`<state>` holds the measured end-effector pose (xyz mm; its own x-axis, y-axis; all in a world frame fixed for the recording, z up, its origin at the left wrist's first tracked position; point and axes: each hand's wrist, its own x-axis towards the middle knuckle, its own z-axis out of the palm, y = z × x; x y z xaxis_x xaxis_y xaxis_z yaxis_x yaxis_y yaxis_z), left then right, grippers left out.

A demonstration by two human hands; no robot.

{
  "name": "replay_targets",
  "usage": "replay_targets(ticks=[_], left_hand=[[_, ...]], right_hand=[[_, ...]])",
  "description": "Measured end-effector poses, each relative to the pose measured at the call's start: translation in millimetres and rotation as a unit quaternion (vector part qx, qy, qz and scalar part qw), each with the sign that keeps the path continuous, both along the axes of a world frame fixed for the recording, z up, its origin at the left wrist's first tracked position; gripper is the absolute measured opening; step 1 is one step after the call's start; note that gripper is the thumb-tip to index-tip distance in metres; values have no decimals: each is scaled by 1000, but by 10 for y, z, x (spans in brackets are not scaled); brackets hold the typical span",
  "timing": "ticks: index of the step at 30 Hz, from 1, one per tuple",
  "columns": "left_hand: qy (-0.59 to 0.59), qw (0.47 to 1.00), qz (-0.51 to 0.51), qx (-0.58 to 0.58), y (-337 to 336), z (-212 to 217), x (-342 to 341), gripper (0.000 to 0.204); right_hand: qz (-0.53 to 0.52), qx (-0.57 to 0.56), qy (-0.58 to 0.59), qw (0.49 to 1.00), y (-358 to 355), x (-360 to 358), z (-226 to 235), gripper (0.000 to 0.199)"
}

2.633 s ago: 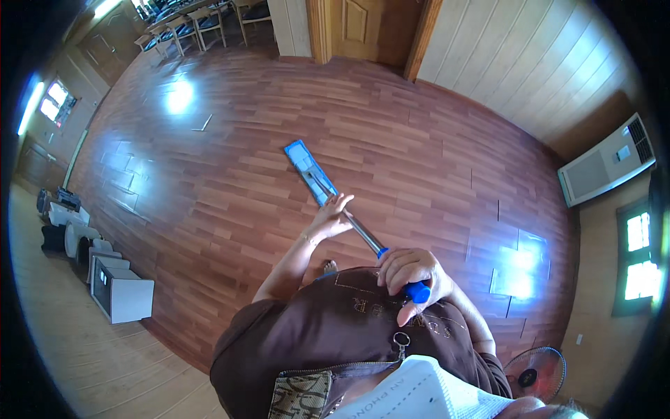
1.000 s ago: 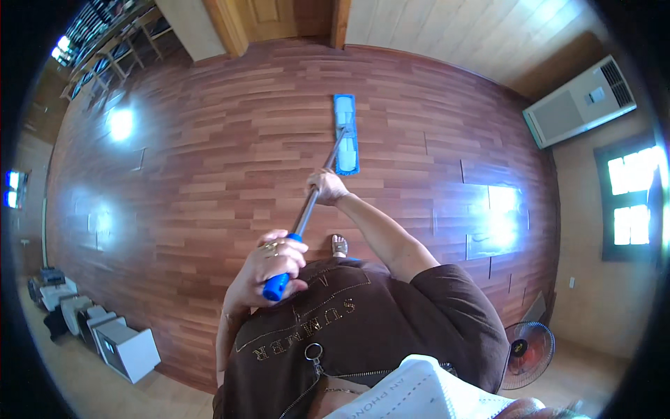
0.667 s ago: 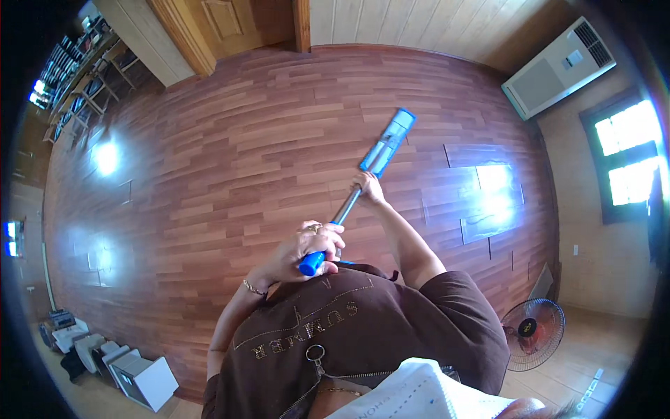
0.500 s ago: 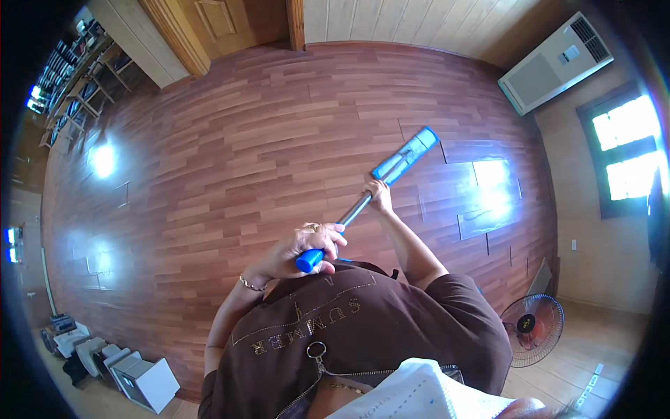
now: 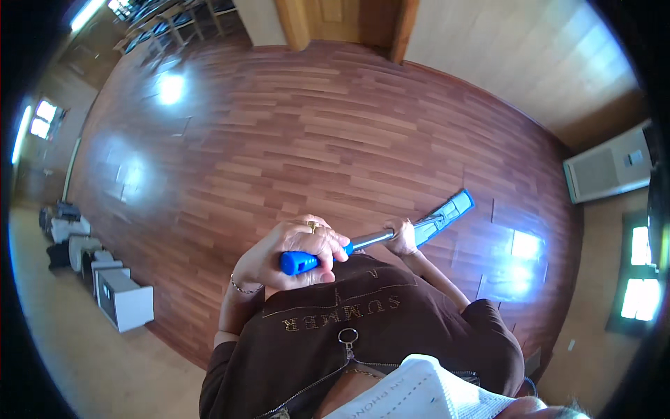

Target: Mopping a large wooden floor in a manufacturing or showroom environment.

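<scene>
**Blue-handled flat mop held in both hands over a wooden floor**

Blue plastic forms the grip end of the mop handle (image 5: pixel 301 262), and the left hand (image 5: pixel 293 251) is clenched round it, fingers (image 5: pixel 317 241) curled over the top so that only the blunt blue tip sticks out past the knuckles, toward the person's left. A ring shows on one finger and a thin bracelet (image 5: pixel 244 288) lies at the wrist. From those fingers the metal shaft (image 5: pixel 370 241) runs out to the right hand (image 5: pixel 403 237), which is closed round the shaft further down. Beyond the right hand's fingers the shaft meets the flat blue mop head (image 5: pixel 447 215), which lies on the reddish plank floor (image 5: pixel 314 140), just past the fingertips and slanted up to the right. Both hands sit close above the person's brown top (image 5: pixel 363 328). Well away from the left hand, white boxes (image 5: pixel 122 300) stand in a row. Far beyond the right hand, a white air-conditioning unit (image 5: pixel 607 167) stands against the pale wall.
</scene>
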<state>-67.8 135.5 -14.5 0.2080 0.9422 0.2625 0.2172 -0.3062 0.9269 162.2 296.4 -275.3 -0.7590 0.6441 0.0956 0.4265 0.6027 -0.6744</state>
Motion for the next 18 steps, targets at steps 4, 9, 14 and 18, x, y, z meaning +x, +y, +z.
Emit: replay_targets(ticks=[4,9,14,18], left_hand=[[42,993,67,83,-459,179,-84,21],[81,975,116,172,-1077,386,-10,27],[69,942,237,229,-1726,553,338,25],[137,905,308,262,-2223,707,579,28]], right_hand=[[105,-32,-8,994,-143,-470,297,22],[233,-81,-33,969,-571,-1141,530,20],[452,-32,45,890,-1284,-1770,411,25],[588,-77,45,804,-2068,-2122,457,15]])
